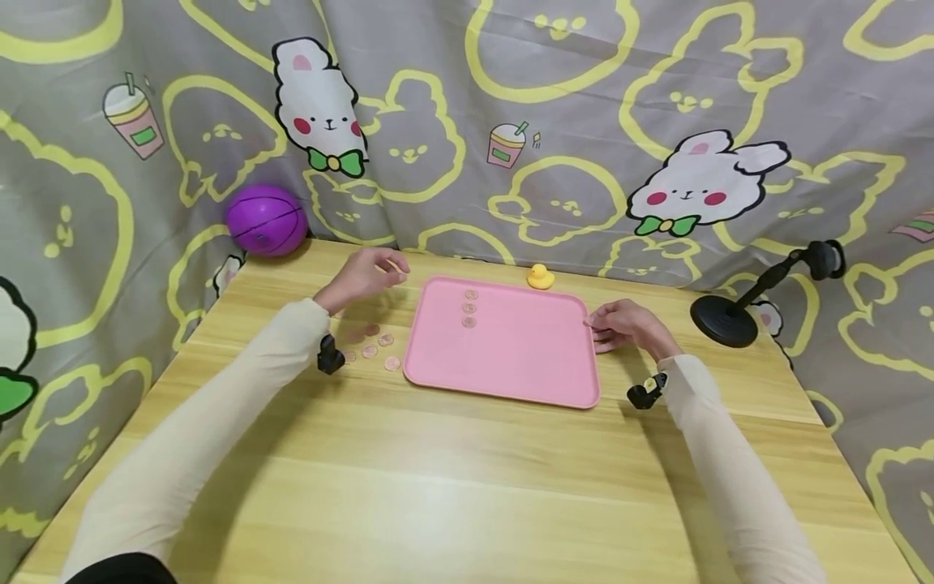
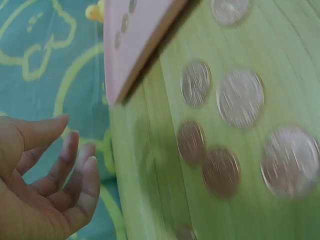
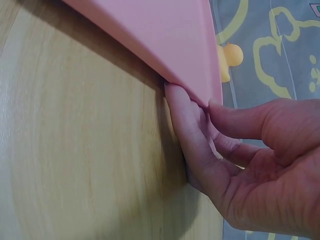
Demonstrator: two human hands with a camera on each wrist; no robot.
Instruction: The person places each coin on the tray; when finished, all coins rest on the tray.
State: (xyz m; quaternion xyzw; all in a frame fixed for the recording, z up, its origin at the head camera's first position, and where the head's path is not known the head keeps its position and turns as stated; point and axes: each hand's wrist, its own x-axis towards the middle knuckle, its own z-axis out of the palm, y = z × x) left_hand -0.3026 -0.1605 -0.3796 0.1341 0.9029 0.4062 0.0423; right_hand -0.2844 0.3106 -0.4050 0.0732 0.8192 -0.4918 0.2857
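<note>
My left hand (image 1: 365, 278) hovers left of a pink tray (image 1: 525, 357), over the table's back left part. Its fingers are loosely bent, with nothing between thumb and fingers in the left wrist view. Below it, several round coins (image 2: 240, 97) lie scattered on the wood, copper and silvery in tone. On the tray, three coins (image 1: 469, 308) form a column near the left side. My right hand (image 1: 623, 324) holds the tray's right edge by the back corner. In the right wrist view, its thumb (image 3: 240, 120) and forefinger (image 3: 182, 112) meet the rim from two sides.
A yellow rubber duck (image 1: 540, 277) sits behind the tray. At the back left stands a purple ball (image 1: 267, 221); at the right, a black stand (image 1: 726, 319) with a bent arm. A patterned curtain (image 1: 430, 122) borders the wooden table (image 1: 409, 478) at the back and sides.
</note>
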